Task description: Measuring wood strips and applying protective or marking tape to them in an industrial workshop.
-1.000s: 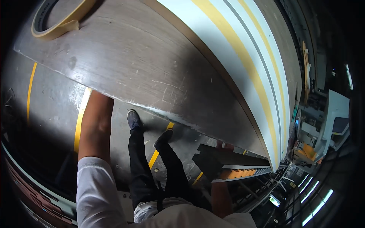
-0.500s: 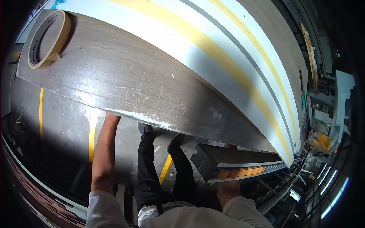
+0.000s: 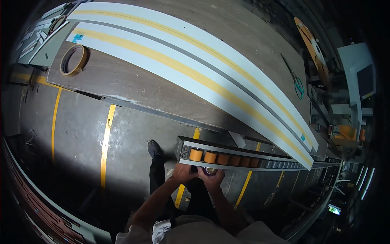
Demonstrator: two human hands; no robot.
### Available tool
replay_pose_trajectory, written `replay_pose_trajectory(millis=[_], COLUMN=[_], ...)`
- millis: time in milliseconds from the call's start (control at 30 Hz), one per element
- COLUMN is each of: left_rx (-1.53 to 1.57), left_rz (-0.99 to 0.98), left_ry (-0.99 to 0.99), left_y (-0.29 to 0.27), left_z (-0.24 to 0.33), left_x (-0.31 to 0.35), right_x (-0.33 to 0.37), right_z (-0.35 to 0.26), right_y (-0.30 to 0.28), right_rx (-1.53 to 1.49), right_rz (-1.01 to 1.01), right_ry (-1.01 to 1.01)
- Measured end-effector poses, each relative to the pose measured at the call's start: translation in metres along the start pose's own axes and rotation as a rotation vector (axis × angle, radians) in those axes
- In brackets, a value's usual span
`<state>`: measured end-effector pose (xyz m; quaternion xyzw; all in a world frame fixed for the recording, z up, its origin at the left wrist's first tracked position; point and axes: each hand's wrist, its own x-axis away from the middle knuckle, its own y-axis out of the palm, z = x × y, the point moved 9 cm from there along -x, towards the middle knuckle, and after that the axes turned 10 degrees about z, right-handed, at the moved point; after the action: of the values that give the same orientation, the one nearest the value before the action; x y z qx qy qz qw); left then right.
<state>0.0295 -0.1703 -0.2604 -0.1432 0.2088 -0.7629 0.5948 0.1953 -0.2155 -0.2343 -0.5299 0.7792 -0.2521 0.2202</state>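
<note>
Beside roller rail (image 3: pixel 268 151), right fingers (image 3: pixel 220 174) around a round object (image 3: pixel 210 171), left fingers (image 3: pixel 185 168), grip unclear, tape (image 3: pixel 83 61), print illegible

On the counter (image 3: pixel 154 92), a tape roll (image 3: pixel 84 59) lies left, before two boards (image 3: pixel 170 70); scissors (image 3: pixel 293 76) lie behind, right. A roller track (image 3: pixel 244 162) runs before the counter.
</note>
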Motion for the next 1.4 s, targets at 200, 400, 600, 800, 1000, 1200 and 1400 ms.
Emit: replay_pose_trajectory(millis=[200,400,600,800,1000,1200,1400], left_rx=[0.130,0.130,0.223,-0.052,-0.260,-0.256,-0.270], left_rz=[0.157,0.142,-0.203,-0.025,0.048,-0.001,-0.160], left_ry=[0.014,0.066,0.119,0.185,0.280,0.294,0.256], left_y=[-0.013,-0.030,-0.029,-0.043,-0.047,-0.046,-0.047], left_z=[0.133,0.282,0.368,0.403,0.402,0.399,0.398], left_x=[0.052,0.063,0.064,0.066,0.071,0.074,0.070], right_x=[-0.005,-0.018,-0.015,-0.012,0.005,0.008,0.013], right_z=[-0.151,-0.200,-0.253,-0.247,-0.217,-0.248,-0.252], right_y=[-0.135,-0.271,-0.345,-0.380,-0.364,-0.379,-0.376], right_rx=[-0.245,-0.313,-0.340,0.063,0.223,-0.086,0.092], right_rz=[-0.077,-0.205,-0.682,-0.686,-0.751,-0.433,-0.668], right_ry=[-0.294,-0.312,-0.512,-0.323,-0.299,-0.515,-0.498])
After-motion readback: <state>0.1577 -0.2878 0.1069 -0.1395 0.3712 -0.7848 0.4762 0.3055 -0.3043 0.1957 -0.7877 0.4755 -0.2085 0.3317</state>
